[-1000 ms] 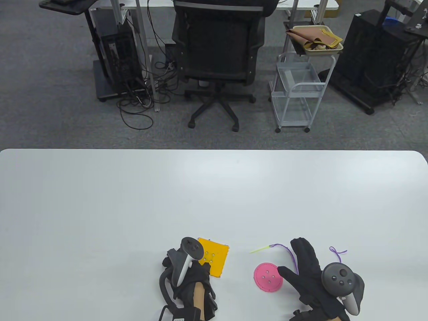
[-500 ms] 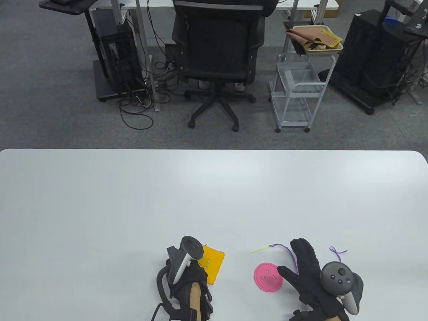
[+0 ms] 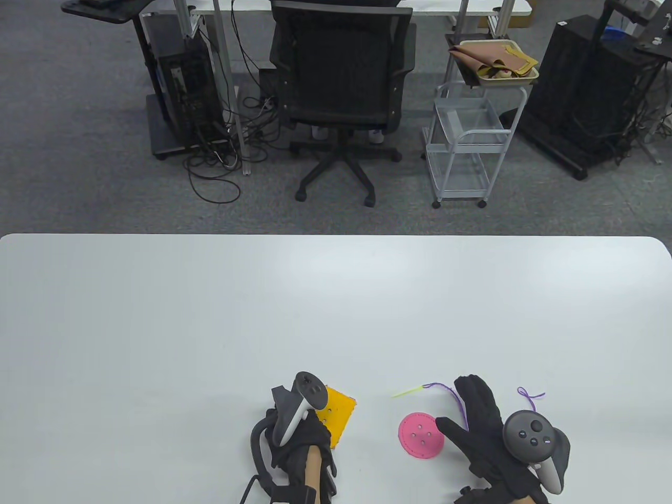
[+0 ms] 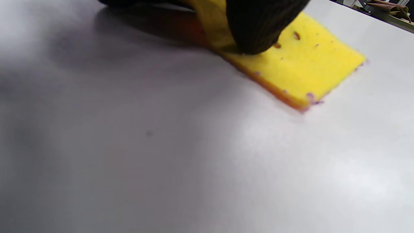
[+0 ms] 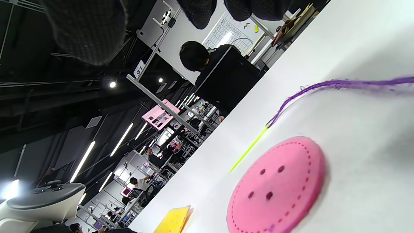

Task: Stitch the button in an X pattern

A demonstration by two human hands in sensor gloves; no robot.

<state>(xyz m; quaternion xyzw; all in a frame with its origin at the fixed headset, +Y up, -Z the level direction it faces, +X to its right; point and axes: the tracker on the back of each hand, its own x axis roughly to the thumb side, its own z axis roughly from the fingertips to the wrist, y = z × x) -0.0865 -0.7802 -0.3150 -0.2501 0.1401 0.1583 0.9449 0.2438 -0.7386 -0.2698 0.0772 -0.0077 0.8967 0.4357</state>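
**Now: felt square gripped at lower centre, button beside the flat hand**

Nearest the bottom edge of the table view, the left hand (image 3: pixel 302 446) sits at lower centre, its grip closed on the near edge of the yellow felt square (image 3: pixel 338 412); the left wrist view shows a gloved fingertip (image 4: pixel 258 29) pressing on top of the square (image 4: pixel 300 64), whose far corner lies on the white tabletop (image 3: pixel 210 315), with small holes beside the finger. At lower right, the right hand (image 3: pixel 488 430) lies flat with fingers straight and spread, holding nothing. Its thumb tip reaches the right edge of the pink round button (image 3: pixel 421 435), which lies flat with four holes at its middle and a stitched rim. A purple thread (image 3: pixel 457 401) runs under the right hand's fingers and up to a yellow-green needle (image 3: pixel 407 391) lying just above the button; the thread's loose end curls to the right of the hand. Farther up, beyond the tabletop's edge, stand a black office chair (image 3: pixel 341 79) and a white wire trolley (image 3: pixel 467 142).
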